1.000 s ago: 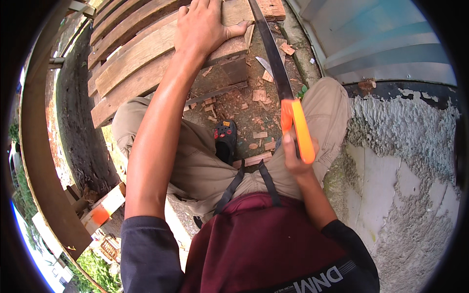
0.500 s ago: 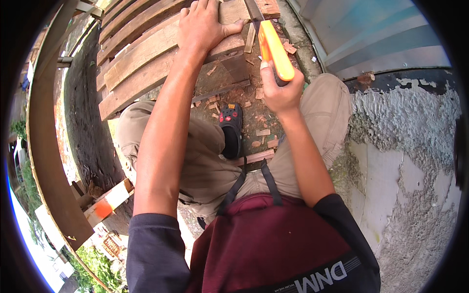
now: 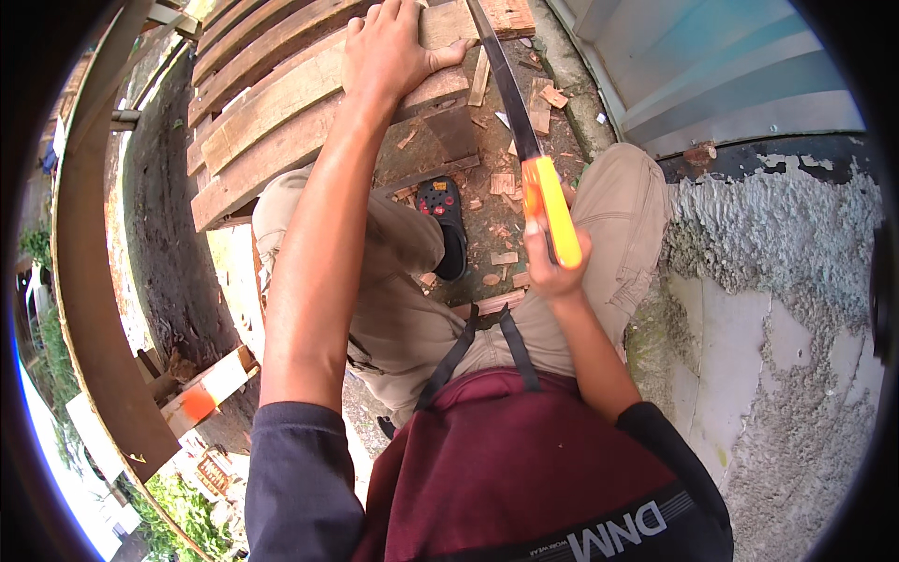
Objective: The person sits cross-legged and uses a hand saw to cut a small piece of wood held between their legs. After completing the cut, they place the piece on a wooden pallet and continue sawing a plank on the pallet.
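My right hand (image 3: 559, 260) is wrapped round the yellow-orange handle of a hand saw (image 3: 556, 214). Its dark blade stretches up and away from me, crossing a wooden board (image 3: 448, 25) near the top edge of the view. The far tip of the blade runs out at the top. With fingers and thumb spread, my left hand (image 3: 387, 49) presses flat on that board, to the left of the blade. Under it lies a slatted wooden pallet (image 3: 272, 122).
Wood offcuts (image 3: 503, 183) and chips litter the ground around my clog (image 3: 440, 211). To the right stand a metal panel (image 3: 721, 66) and a rough, peeling wall (image 3: 768, 281). A dark weathered timber (image 3: 178, 215) and a long brown beam (image 3: 84, 244) stand at left.
My right hand has drawn the saw back toward me, so more of the blade shows. My left hand stays on the board. My clogged foot has shifted slightly.
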Motion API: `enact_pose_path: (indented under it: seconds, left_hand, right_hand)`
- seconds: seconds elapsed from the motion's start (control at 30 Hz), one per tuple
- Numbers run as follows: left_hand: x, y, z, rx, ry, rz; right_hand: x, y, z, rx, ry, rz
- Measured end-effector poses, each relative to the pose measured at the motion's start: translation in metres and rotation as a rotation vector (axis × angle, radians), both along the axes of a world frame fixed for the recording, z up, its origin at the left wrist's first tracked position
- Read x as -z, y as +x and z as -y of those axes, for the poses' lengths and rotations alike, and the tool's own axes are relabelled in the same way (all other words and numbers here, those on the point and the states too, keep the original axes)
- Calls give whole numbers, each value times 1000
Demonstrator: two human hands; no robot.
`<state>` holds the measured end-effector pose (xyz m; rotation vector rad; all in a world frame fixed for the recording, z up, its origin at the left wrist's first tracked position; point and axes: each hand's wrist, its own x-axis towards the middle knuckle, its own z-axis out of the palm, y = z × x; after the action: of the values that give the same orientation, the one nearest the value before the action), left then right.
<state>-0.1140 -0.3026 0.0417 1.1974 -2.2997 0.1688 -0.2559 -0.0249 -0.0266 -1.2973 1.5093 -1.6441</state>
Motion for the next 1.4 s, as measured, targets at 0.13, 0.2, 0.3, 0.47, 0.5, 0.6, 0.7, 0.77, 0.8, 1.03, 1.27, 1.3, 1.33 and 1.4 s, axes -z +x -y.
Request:
enact_pose_path:
  seconds: [0.13, 0.2, 0.3, 0.47, 0.5, 0.6, 0.7, 0.77, 0.8, 1.03, 1.27, 1.3, 1.33, 1.4]
  left_hand:
    - [0, 4, 2, -10, -1, 4]
    - [1, 0, 5, -1, -17, -2]
    - [-1, -3, 5, 7, -25, -3]
    - [-2, -2, 0, 19, -7, -47]
    - [-1, 1, 0, 15, -9, -44]
    - [-3, 5, -1, -2, 16, -7]
    - [2, 8, 0, -22, -13, 7]
    - [0, 3, 2, -1, -24, -5]
    - [1, 0, 4, 5, -36, -13]
    - [1, 4, 6, 18, -53, -14]
    - [4, 4, 5, -23, -18, -2]
    - [4, 3, 6, -30, -13, 7]
    - [4, 2, 6, -26, -41, 10]
    - [3, -1, 8, -13, -37, -18]
  right_hand:
    - [9, -9, -28, -30, -103, -224]
    - [-4, -3, 10, 18, -77, -25]
    - [-41, 0, 115, 76, -28, 173]
    - [-35, 0, 78, 24, -16, 46]
    - [-28, -2, 44, -15, 63, 64]
    - [-6, -14, -46, -59, -41, -230]
    - [-11, -13, -47, -59, 16, -145]
    - [-18, -8, 16, -21, 17, 49]
    - [-20, -7, 48, 2, 14, 147]
    - [-31, 15, 54, 90, 17, 90]
    - [-20, 14, -53, 60, 143, 103]
    - [-26, 13, -23, 84, 100, 65]
    - [-27, 11, 12, 74, 66, 96]
    - [-43, 13, 80, 84, -2, 202]
